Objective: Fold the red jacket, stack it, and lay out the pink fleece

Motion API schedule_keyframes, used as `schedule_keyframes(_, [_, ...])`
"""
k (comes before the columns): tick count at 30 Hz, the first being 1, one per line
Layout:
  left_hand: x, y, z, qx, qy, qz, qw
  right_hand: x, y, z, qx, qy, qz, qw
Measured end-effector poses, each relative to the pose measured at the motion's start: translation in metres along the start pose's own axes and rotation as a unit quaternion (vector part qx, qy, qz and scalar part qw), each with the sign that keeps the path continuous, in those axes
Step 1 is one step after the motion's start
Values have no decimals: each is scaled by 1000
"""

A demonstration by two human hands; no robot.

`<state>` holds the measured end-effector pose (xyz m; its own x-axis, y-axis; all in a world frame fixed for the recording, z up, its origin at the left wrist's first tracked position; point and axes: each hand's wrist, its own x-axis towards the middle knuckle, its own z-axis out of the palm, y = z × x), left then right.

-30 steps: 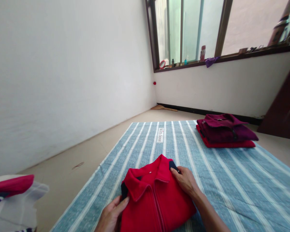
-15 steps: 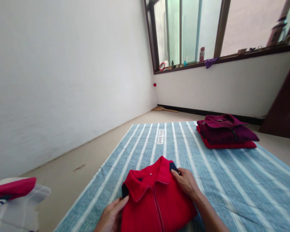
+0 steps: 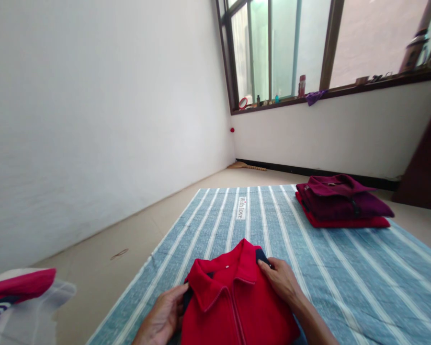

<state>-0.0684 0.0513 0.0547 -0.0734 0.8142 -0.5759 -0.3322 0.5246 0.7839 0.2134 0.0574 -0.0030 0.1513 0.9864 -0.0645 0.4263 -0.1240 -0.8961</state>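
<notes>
A folded red zip jacket [image 3: 237, 302] with a dark-lined collar lies on the near end of a blue and white striped mat [image 3: 330, 268]. My left hand [image 3: 161, 316] grips its left edge just below the collar. My right hand [image 3: 282, 280] rests on its right shoulder with the fingers curled over the collar's corner. Further back at the right of the mat is a stack of two folded garments: a maroon jacket [image 3: 341, 199] on top of a red one [image 3: 345, 222].
A pile of red, white and dark clothes [image 3: 17, 302] sits at the lower left on the bare floor. A white wall runs along the left. The window sill [image 3: 309, 93] holds small bottles and a purple cloth. A broom [image 3: 246, 166] lies by the far corner.
The view has tilted slightly, so the jacket sits lower in the frame. My left hand has slid up the jacket's left edge toward the collar. My right hand stays on the right shoulder.
</notes>
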Motion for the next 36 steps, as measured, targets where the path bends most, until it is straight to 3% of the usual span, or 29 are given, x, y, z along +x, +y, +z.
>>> schedule_keyframes(4, [6, 2, 1, -25, -9, 13, 1000, 3, 4, 2, 48, -7, 14, 999])
schedule_keyframes(8, [9, 4, 3, -17, 1, 36, 999, 1, 3, 3, 164, -33, 46, 985])
schedule_keyframes(13, [9, 17, 11, 18, -65, 62, 996, -9, -11, -1, 383, -79, 117, 913])
schedule_keyframes(16, [13, 30, 21, 28, -96, 80, 992, -11, -15, -4, 443, -72, 133, 884])
schedule_keyframes(23, [38, 37, 40, 46, -139, 74, 987, -5, -5, -5, 457, -41, 130, 879])
schedule_keyframes(33, [56, 22, 31, -3, -150, 35, 988, -6, -11, -7, 458, -52, 152, 874])
schedule_keyframes(36, [57, 21, 32, -9, -158, 26, 987, -4, -8, -6, 433, -41, 152, 887])
